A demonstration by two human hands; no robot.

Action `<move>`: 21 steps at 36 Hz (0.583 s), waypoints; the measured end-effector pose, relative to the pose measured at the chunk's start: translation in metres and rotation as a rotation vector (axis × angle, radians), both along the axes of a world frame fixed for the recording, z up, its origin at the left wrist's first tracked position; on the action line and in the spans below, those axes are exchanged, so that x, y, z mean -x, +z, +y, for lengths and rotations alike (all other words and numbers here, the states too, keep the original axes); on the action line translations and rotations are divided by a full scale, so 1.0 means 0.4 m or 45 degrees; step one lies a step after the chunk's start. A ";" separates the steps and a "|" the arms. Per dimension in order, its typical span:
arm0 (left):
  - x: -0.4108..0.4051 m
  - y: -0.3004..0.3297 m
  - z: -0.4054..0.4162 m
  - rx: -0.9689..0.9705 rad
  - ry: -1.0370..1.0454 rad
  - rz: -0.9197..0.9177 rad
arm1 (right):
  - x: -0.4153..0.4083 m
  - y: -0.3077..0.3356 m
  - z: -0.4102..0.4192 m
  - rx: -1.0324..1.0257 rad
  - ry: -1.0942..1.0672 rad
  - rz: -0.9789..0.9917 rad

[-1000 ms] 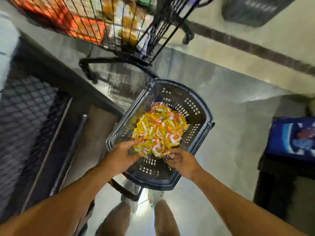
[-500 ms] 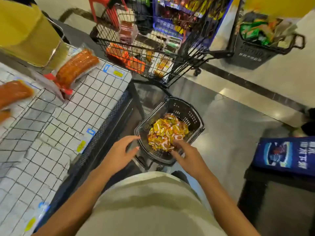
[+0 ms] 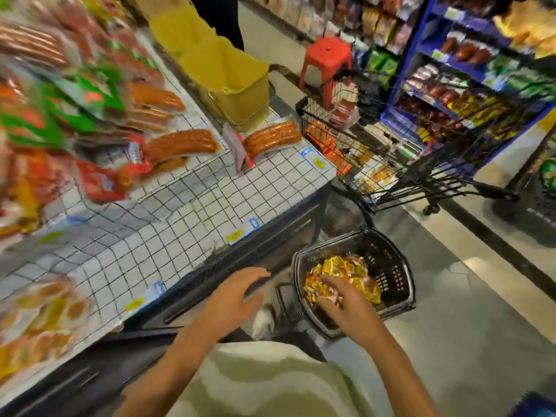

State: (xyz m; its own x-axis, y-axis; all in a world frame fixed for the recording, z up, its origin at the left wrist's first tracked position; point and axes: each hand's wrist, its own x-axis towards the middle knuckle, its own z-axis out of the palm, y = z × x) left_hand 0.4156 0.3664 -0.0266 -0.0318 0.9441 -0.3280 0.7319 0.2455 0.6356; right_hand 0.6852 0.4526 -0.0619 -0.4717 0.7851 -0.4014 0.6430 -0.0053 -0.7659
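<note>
Head camera, single view, motion blur heavy on the left side. Dark plastic basket (image 3: 391, 266) sits low on the floor just right of the base of the display shelf (image 3: 186, 224), ahead of the person and a little to their right; its long axis runs from near-left to far-right, away from the body. Heap of small yellow and orange packets (image 3: 346, 267) fills the middle of it. Right hand (image 3: 346, 308) is the nearer one: it reaches forward over the near rim, palm down, fingers lying on the near-left edge of the heap and pointing up and to the left. Fingers look loosely spread rather than clenched, but blur hides whether any packet is pinched under them, so cannot tell. Left hand (image 3: 228, 299) hangs clear of the basket, off its left side and near the shelf's dark lower edge, palm down, fingers wide and straight, holding nothing and touching nothing. Judgement: any lift of packets belongs to the right hand, since the heap lies directly under its fingers, while the left would have to cross rightward over the rim. Sausage packs (image 3: 180, 144) lie on the shelf's wire grid; a loaded wire cart (image 3: 391, 182) stands beyond the basket.
</note>
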 end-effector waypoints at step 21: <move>0.290 0.061 -0.617 -0.199 0.510 0.045 | 0.410 0.112 -0.328 -0.354 0.687 -0.128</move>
State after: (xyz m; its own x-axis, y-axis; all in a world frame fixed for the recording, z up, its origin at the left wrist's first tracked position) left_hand 0.2995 0.1197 -0.0023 -0.4148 0.8931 -0.1742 0.6202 0.4176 0.6641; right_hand 0.5213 0.3214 -0.0173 -0.8019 0.5281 -0.2794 0.5688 0.5320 -0.6272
